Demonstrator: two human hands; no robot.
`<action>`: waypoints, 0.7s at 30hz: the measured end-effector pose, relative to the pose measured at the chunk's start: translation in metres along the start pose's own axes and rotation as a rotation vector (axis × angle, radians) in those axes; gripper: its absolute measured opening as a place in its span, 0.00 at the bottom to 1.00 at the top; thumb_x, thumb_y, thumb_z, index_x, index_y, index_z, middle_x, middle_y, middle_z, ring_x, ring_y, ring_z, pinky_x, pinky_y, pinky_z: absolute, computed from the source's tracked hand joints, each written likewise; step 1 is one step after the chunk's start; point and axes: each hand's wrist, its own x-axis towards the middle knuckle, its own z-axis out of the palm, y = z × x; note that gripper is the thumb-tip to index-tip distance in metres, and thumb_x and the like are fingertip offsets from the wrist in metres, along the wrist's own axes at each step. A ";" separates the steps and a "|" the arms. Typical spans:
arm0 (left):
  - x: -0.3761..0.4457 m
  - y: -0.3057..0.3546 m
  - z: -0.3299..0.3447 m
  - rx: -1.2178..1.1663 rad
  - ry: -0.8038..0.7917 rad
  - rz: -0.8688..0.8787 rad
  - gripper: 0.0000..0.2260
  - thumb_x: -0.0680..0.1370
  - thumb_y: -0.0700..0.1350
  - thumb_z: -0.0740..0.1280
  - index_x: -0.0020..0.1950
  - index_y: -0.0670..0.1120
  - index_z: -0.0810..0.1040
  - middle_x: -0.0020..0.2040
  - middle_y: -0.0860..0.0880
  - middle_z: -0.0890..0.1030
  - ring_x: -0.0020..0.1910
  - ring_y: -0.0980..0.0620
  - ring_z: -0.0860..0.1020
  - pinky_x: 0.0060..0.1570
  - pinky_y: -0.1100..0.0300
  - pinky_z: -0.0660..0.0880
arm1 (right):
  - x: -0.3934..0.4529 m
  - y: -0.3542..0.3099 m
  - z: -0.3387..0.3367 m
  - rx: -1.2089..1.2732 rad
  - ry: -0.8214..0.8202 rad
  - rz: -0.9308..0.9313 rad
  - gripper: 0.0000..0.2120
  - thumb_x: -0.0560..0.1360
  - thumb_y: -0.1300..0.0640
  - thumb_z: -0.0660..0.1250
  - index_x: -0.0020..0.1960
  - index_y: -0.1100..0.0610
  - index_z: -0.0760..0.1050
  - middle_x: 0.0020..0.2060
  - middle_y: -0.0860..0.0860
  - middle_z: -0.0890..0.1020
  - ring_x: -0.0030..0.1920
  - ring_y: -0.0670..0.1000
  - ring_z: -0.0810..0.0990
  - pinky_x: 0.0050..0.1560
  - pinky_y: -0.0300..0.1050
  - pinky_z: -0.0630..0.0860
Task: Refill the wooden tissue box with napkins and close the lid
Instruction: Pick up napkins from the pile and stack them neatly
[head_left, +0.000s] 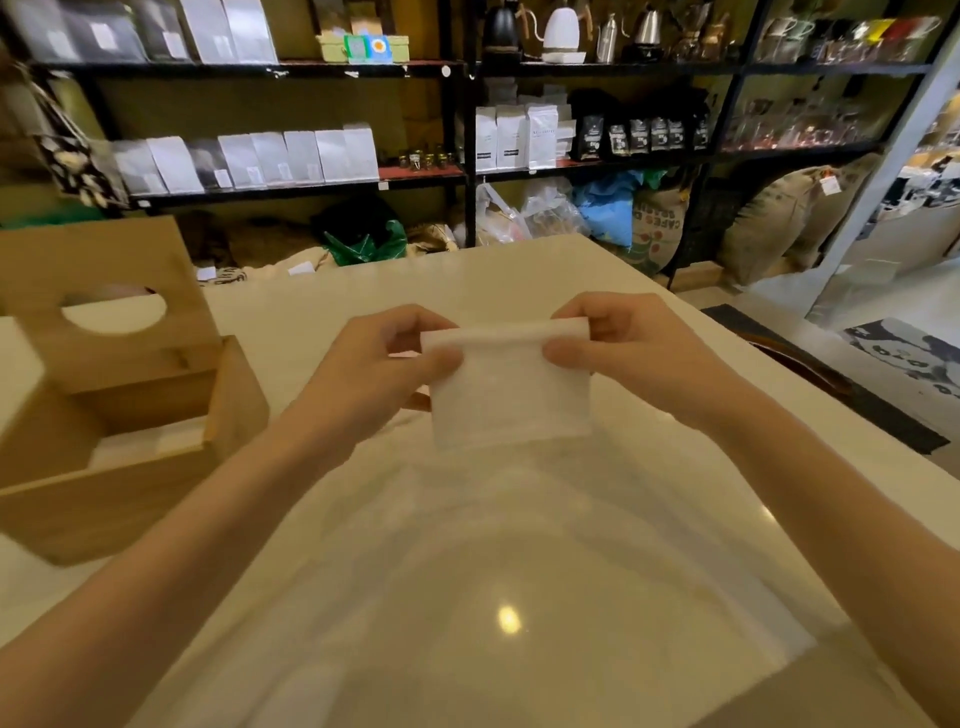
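A white folded napkin (511, 395) hangs in the air over the middle of the table. My left hand (384, 364) pinches its top left corner and my right hand (623, 348) pinches its top right corner. The wooden tissue box (130, 467) stands at the left on the table, about a hand's width from my left hand. Its lid (104, 291), with a half-round slot, is tilted up and open at the back. White napkins (150, 441) lie inside the box.
A clear plastic bag (519, 597) lies flat on the cream table (363, 291) below my hands. Black shelves (467, 104) with coffee bags and kettles stand behind the table. Sacks (779, 218) sit on the floor beyond the far right edge.
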 end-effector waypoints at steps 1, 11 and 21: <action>-0.008 0.001 -0.008 -0.050 0.034 -0.037 0.04 0.75 0.42 0.65 0.48 0.48 0.78 0.42 0.52 0.82 0.38 0.54 0.81 0.31 0.70 0.78 | 0.000 -0.005 0.007 0.047 -0.024 -0.009 0.02 0.72 0.60 0.68 0.43 0.55 0.79 0.37 0.45 0.83 0.39 0.44 0.83 0.44 0.38 0.79; -0.078 -0.026 -0.059 -0.008 0.022 -0.285 0.04 0.72 0.41 0.68 0.44 0.48 0.80 0.35 0.51 0.85 0.32 0.55 0.82 0.27 0.66 0.78 | -0.012 -0.016 0.073 0.220 -0.309 0.116 0.05 0.74 0.59 0.65 0.43 0.55 0.80 0.33 0.46 0.85 0.35 0.45 0.83 0.30 0.37 0.78; -0.115 -0.065 -0.056 0.179 -0.014 -0.287 0.04 0.72 0.41 0.69 0.39 0.49 0.81 0.31 0.53 0.82 0.22 0.58 0.76 0.23 0.67 0.72 | -0.037 0.002 0.108 0.129 -0.438 0.245 0.03 0.72 0.62 0.67 0.41 0.61 0.79 0.32 0.55 0.81 0.28 0.53 0.79 0.25 0.41 0.75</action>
